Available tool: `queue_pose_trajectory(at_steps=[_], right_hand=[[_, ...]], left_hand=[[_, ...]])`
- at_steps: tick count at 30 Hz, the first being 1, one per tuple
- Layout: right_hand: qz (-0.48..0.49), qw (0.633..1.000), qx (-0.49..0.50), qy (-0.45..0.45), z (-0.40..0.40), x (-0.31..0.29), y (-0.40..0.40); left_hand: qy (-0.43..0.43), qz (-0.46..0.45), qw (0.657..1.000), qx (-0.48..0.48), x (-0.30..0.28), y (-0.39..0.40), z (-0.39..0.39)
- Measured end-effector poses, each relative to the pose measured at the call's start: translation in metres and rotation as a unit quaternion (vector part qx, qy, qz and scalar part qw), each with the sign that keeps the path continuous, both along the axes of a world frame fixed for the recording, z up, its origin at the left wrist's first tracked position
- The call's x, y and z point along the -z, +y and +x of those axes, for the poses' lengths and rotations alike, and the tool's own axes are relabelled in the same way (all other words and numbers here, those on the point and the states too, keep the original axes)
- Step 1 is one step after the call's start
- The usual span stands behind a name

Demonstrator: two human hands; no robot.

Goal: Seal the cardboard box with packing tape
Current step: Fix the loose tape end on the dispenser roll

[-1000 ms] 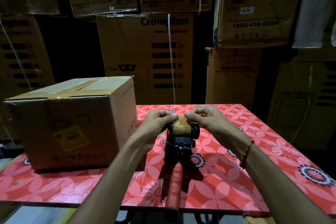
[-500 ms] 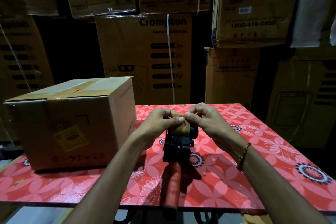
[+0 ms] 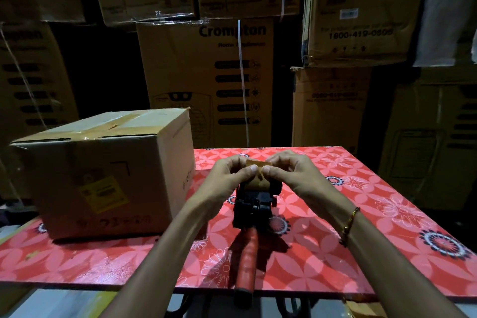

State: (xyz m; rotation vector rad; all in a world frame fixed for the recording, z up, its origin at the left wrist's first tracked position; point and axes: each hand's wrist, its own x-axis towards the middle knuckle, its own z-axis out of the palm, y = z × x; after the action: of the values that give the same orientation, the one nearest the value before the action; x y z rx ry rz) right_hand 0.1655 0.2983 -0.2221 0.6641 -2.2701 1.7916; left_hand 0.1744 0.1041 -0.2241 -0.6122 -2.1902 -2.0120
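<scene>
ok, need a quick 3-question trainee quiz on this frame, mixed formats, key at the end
1. True or false: the brown cardboard box sits on the person's left side of the red floral table.
2. Multiple choice: the loose end of brown packing tape is pinched by A) left hand only B) both hands C) neither hand.
3. Fill in: the black tape dispenser has a ____ handle pointing toward the person.

Key: 1 true; 2 B, left hand and right hand both pinch it; 3 red.
</scene>
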Motion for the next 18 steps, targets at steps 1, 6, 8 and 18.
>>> queue_pose_trajectory(at_steps=[1, 6, 8, 18], right_hand=[[-0.003, 1.0, 0.001, 0.0, 0.001, 0.0, -0.001], [0.0, 0.999, 0.027, 0.024, 0.007, 0.002, -0.009], [0.001, 0.999, 0.036, 0.029, 0.008, 0.002, -0.011], [0.0, 0.998, 0.06, 0.023, 0.011, 0.005, -0.012]], left_hand=[[0.005, -0.005, 1.0, -0.002, 0.001, 0.001, 0.001], [0.012, -0.013, 1.0, -0.006, 0.002, 0.0, 0.002], [0.003, -0.01, 1.0, -0.005, 0.002, 0.001, 0.002], [-0.03, 0.036, 0.999, -0.004, -0.001, 0.003, 0.002]])
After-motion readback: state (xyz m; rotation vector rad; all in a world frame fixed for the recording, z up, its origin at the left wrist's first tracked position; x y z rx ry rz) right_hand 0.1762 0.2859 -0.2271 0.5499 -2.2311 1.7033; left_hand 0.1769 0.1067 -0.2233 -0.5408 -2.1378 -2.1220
